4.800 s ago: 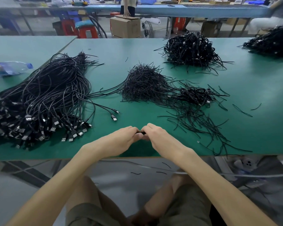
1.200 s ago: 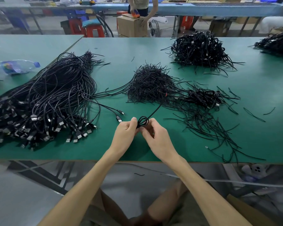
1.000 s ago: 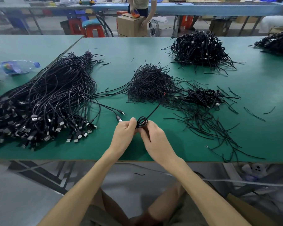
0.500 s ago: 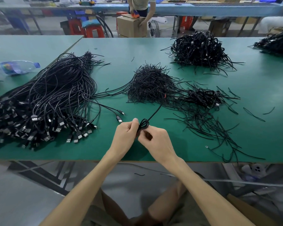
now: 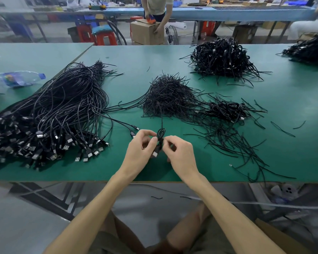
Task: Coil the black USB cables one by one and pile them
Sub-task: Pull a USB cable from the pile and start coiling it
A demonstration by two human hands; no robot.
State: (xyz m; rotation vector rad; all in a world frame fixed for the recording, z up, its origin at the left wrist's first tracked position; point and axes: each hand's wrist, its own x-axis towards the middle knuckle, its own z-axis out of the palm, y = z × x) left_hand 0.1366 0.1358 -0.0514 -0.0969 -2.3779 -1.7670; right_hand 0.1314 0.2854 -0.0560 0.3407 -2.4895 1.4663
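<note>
1. Both hands work over the near edge of the table: the left hand [image 5: 140, 153] and the right hand [image 5: 180, 154] each pinch the coiled cable [image 5: 161, 136] between thumb and fingertips, other fingers curled. The small bunched coil stands upright between them, just above the tabletop. Its silver USB plug [image 5: 155, 154] hangs at the bottom, against the left fingers.
2. The green table [image 5: 292, 143] fills the middle of the view, and a second green table [image 5: 26, 54] butts against it at the far left.
3. A large bundle of loose cables [image 5: 59, 110] sprawls over the left part of the table. Its plugs fan out toward the near edge, left of the left hand.
4. A pile of coiled cables [image 5: 222, 57] sits far back on the right, well apart from the hands. Another dark pile [image 5: 310, 50] lies at the far right edge.
5. A heap of thin black ties [image 5: 169, 99] lies in the centre, beyond the hands.
6. A smaller pile of coils [image 5: 228, 109] rests just right of that heap, touching its spread.
7. Scattered ties [image 5: 233, 143] trail from there toward the near right edge.
8. A cardboard box [image 5: 147, 33] stands on the floor beyond the table, with a person's hand on it.
9. A plastic bottle [image 5: 20, 78] lies on its side on the left table.
10. A thin black strand [image 5: 162, 123] runs up from the held coil toward the heap; it is too blurred to tell whether it is tie or cable.
</note>
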